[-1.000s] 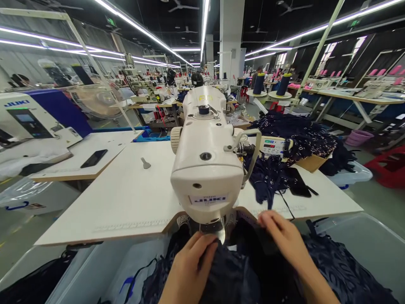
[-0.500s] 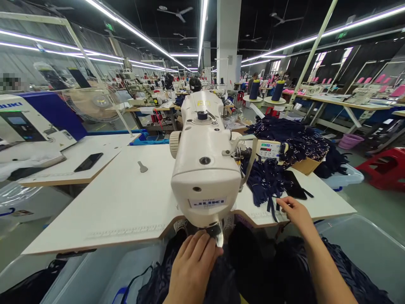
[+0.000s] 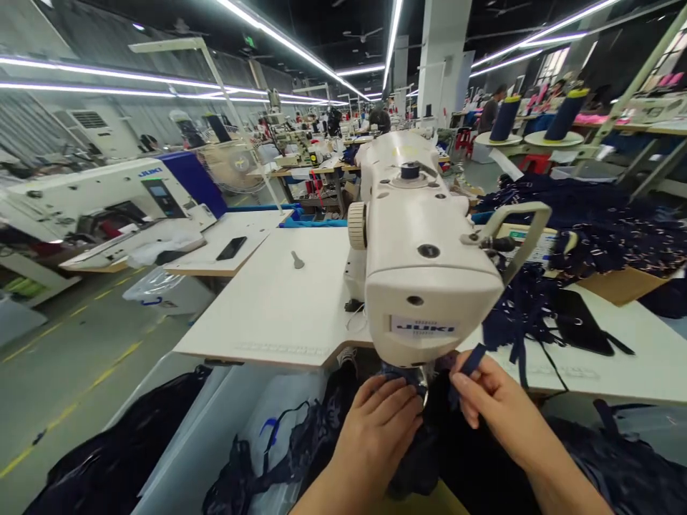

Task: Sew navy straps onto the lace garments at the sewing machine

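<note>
Under the head of a white sewing machine (image 3: 429,300), my left hand (image 3: 376,422) has its fingers bent together over a dark navy garment (image 3: 418,461). Part of the garment hangs below that hand, and the thumb side is partly hidden. To the right of the needle area, my right hand (image 3: 494,393) pinches a short navy strap (image 3: 473,360) between thumb and fingers. The strap's tip sticks up above the fingertips. A heap of navy straps (image 3: 518,304) lies on the table to the right of the machine head, some ends hanging over the front edge.
A dark phone (image 3: 582,322) rests beside the straps, and a small grey metal tool (image 3: 297,260) lies on the white table (image 3: 268,307). Clear bins with dark garments (image 3: 290,450) stand below the front edge. Navy thread cones (image 3: 566,114) stand at the back right.
My right hand has moved left from the strap heap to the machine head, carrying a navy strap. My left hand remains under the head. The view has turned left.
</note>
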Motion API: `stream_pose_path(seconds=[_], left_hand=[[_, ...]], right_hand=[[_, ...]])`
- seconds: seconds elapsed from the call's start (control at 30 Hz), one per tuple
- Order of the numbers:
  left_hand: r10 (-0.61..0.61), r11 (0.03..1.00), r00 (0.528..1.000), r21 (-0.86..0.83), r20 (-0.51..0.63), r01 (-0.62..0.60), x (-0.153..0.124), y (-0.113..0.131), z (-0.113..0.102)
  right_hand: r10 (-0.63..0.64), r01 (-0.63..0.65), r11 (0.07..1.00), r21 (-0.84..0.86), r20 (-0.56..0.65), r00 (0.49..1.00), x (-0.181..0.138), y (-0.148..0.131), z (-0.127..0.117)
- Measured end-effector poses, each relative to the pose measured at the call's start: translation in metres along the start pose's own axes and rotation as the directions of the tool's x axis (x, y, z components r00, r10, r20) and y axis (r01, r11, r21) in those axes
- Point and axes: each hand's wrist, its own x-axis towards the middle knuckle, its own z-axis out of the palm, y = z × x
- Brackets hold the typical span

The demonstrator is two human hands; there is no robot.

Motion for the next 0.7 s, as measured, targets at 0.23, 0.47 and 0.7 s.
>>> stream_pose_path(seconds=[0.23,0.47,0.7], left_hand=[[-0.129,0.982,0.992,-0.137,0.017,0.130,-0.007,-0.004,-0.002],[-0.126,0.985,0.992,-0.116,0.008,0.126,-0.006,-0.007,-0.003],[-0.044,0.998,0.990,-0.031,0.136,0.049,0.002,-0.004,-0.009]], right_hand=[[-0.048,0.039,0.927,-0.374,-0.016,0.999,0.018,0.031,0.009],[-0.010,-0.004,0.922,-0.386,-0.034,0.999,0.020,0.029,0.020],[0.041,-0.079,0.966,-0.246,-0.155,0.987,0.016,0.031,0.031]])
